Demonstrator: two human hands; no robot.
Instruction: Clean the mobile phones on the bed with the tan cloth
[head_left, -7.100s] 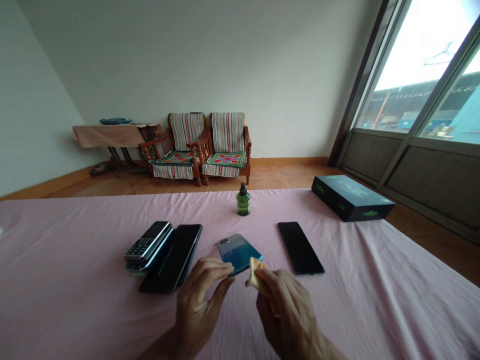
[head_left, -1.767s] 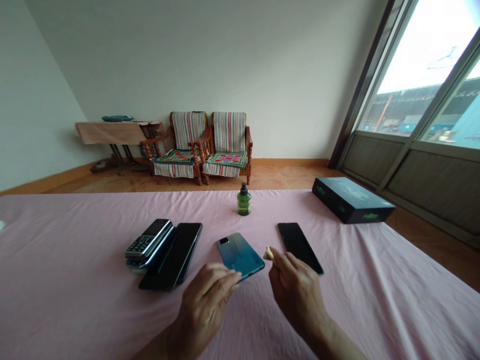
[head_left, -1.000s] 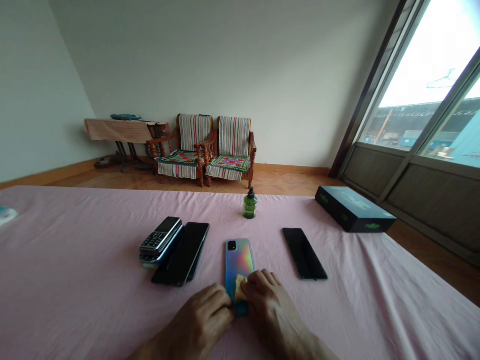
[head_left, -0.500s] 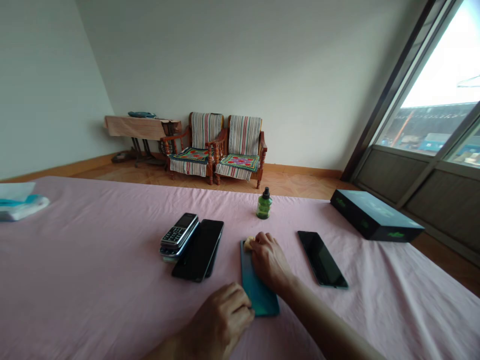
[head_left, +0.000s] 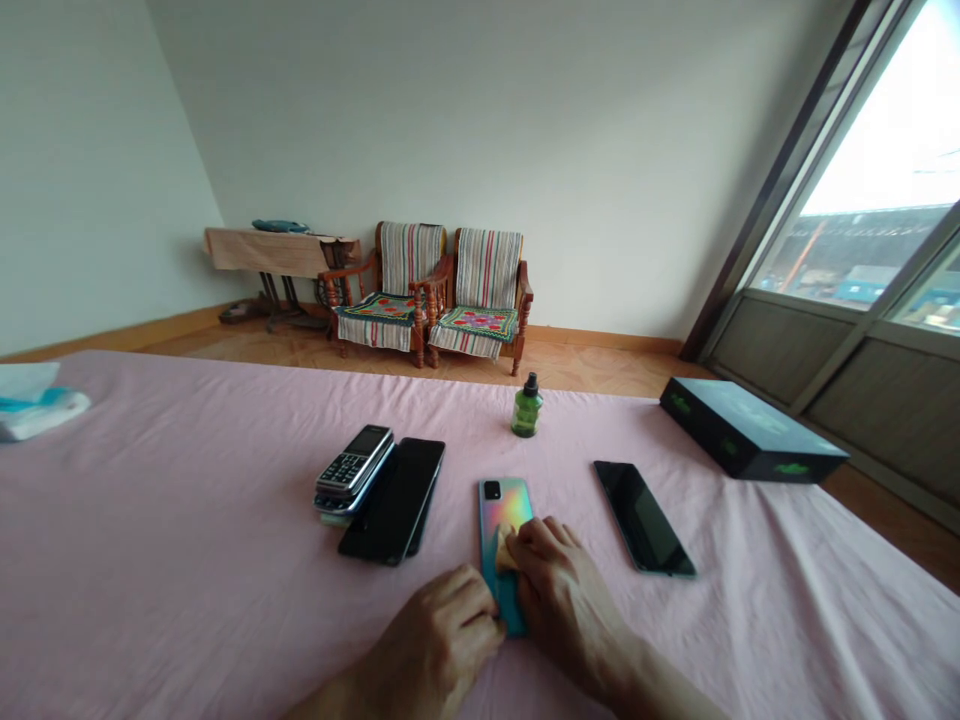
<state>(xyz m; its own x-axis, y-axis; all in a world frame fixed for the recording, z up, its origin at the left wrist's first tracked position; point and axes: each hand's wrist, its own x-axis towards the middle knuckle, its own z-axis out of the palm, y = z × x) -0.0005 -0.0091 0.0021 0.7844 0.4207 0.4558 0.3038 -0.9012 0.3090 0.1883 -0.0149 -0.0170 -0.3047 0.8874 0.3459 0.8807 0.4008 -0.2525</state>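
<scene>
A blue-green phone (head_left: 501, 512) lies face down on the pink tablecloth (head_left: 187, 520), its camera end pointing away from me. My left hand (head_left: 442, 640) is curled against the phone's near left edge and pins it down. My right hand (head_left: 559, 595) is closed on a small yellow cloth (head_left: 504, 555) and presses it onto the back of the phone around its middle. The near half of the phone is hidden under both hands.
Left of the phone lies a stack of dark phones (head_left: 394, 495) with a keypad phone (head_left: 354, 463) on top. A black phone (head_left: 643, 515) lies to the right, a green bottle (head_left: 526, 408) behind, a dark box (head_left: 750, 428) far right, a white-and-teal packet (head_left: 34, 400) far left.
My right hand has drawn the yellow cloth back from the phone's far end to its middle. The left hand keeps its hold on the near edge. The view has barely shifted.
</scene>
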